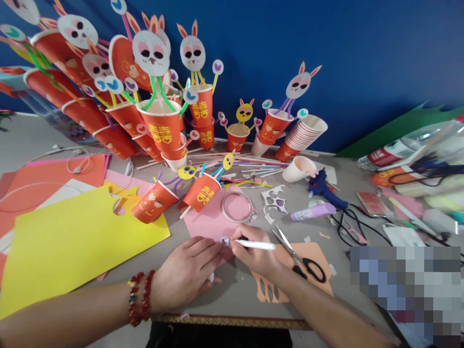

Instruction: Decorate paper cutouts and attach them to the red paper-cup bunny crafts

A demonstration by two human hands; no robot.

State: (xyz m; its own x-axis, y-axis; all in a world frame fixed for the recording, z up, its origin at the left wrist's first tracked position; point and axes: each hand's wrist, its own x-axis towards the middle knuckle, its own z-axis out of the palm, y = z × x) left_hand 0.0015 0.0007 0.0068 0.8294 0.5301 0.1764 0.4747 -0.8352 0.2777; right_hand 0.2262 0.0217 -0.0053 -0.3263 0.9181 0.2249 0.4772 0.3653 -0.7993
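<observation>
My right hand (253, 253) is closed around a white pen (258, 245), its tip on a small round paper piece (225, 240) at the edge of a pink sheet (210, 220). My left hand (186, 273), with a red bead bracelet on the wrist, lies on the grey table with fingers stretched, its fingertips pressing down beside that small piece. Black-handled scissors (299, 256) lie just right of my right hand on an orange paper with cut-out holes (319, 270).
Many red paper-cup rabbits (163, 125) stand along the blue wall, and two lie tipped (177, 195). A yellow sheet (72, 241) covers the left. A tape ring (236, 207), glue stick (313, 211), blue glue gun (322, 189), cup stack (302, 135) and cables sit to the right.
</observation>
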